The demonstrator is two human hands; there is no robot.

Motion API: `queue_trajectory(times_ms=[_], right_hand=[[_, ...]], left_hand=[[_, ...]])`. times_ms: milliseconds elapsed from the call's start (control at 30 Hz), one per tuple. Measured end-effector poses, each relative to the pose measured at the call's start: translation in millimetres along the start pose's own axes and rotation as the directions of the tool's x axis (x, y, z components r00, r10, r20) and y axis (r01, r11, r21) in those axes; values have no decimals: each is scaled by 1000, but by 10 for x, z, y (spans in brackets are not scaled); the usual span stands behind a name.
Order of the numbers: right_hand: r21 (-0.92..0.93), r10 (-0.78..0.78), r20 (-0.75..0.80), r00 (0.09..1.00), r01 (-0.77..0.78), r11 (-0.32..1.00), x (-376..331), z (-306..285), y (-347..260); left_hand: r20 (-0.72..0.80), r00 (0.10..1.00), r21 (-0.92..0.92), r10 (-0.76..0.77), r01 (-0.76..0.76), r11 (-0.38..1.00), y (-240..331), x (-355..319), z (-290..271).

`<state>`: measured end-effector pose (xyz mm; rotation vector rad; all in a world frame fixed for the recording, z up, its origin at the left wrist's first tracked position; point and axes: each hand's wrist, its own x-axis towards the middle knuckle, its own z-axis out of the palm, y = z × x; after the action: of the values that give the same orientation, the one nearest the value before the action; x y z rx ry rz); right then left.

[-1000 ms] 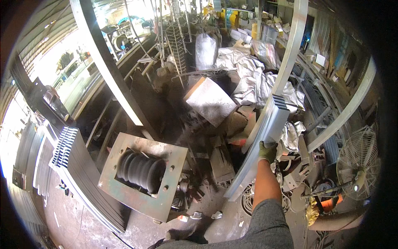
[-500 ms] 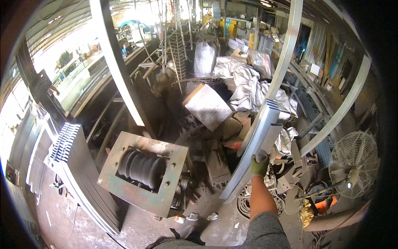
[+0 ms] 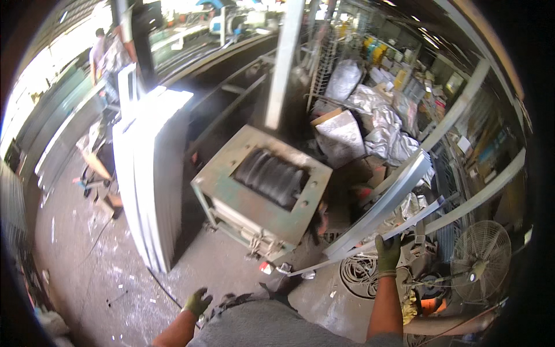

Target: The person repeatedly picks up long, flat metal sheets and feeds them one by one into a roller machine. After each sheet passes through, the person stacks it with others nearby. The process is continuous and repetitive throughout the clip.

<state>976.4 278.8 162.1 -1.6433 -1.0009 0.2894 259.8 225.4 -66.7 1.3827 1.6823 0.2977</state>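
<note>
My right hand (image 3: 388, 257), in a green work glove, is closed around a long, narrow metal strip (image 3: 423, 217). The strip slants from near the floor up to the right. Just beyond it, a few grey metal profiles (image 3: 376, 209) lean upright together. My left hand (image 3: 198, 302), also gloved, hangs low in front of me with its fingers apart and nothing in it. Ahead stands a green-grey metal machine (image 3: 243, 199) with black ribbed rollers (image 3: 270, 176) in its top opening. A tall stack of metal profiles (image 3: 147, 179) stands to its left.
At the right are a round wire-cage fan (image 3: 480, 263) and a coiled cable (image 3: 358, 277) on the floor. Silvery sheeting (image 3: 390, 130) and boxes are heaped behind the machine. A white post (image 3: 283, 69) rises beyond it. Another person (image 3: 98, 55) is at the far left.
My view has swung left, and my left hand has come into sight. My right hand now holds one strip, tilted away from the leaning profiles.
</note>
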Motion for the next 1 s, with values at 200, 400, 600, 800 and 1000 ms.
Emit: queue_trajectory(times_ms=[200, 400, 600, 800, 1000], right_hand=[[237, -8, 165, 986, -31, 971, -548, 1415, -1191], [560, 273, 348, 897, -433, 707, -825, 2690, -1526], [533, 344, 534, 773, -623, 573, -1009, 3317, -1460], [235, 483, 762, 430, -880, 413, -1854, 4036, -1268], [253, 577, 663, 477, -868, 427, -1670, 4545, -802]], left_hand=[[-93, 939, 292, 331, -292, 911, 203, -180, -674], [-137, 921, 394, 364, -287, 873, -259, -460, -1054], [-227, 934, 434, 277, -158, 887, -104, -930, -1493], [-214, 943, 418, 255, -148, 896, 858, -969, -1420], [-88, 976, 346, 199, -157, 925, 297, -1342, -1612]])
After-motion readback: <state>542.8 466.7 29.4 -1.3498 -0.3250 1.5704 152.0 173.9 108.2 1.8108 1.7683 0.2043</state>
